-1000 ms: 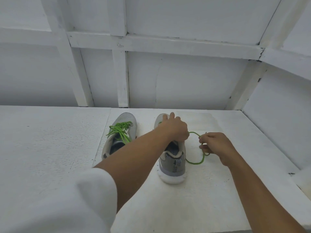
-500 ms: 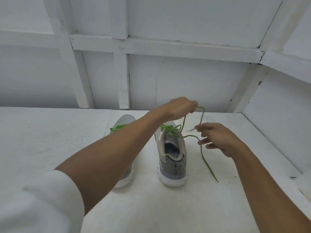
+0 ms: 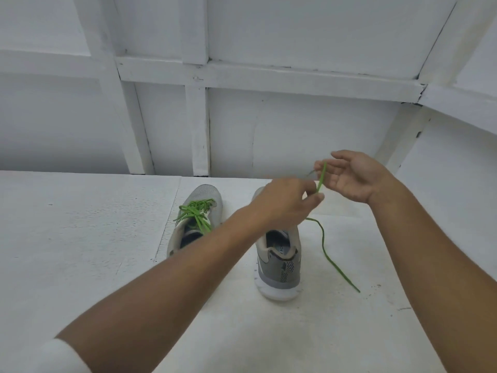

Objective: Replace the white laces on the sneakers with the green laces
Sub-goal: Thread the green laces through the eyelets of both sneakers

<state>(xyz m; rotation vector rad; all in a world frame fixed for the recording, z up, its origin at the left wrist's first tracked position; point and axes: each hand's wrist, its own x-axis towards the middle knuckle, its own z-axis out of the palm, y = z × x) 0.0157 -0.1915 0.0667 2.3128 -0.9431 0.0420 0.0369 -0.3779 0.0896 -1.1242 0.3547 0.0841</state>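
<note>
The left hand (image 3: 290, 201) pinches the green lace (image 3: 320, 181), which stands nearly upright from that pinch to the fingertips of the right hand (image 3: 352, 176), palm open just beside (whether it grips, I cannot tell). The 2 hands are near, not touching. The right sneaker (image 3: 279, 262) sits directly below the left hand, so that hand is the nearer for threading. The lace's other end trails between sneaker and right forearm.

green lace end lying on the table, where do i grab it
Pinch the green lace just short of its tip, coming down from above on the right: that end lies flat and free on the table, and the grey sneaker stands to its left.
</note>
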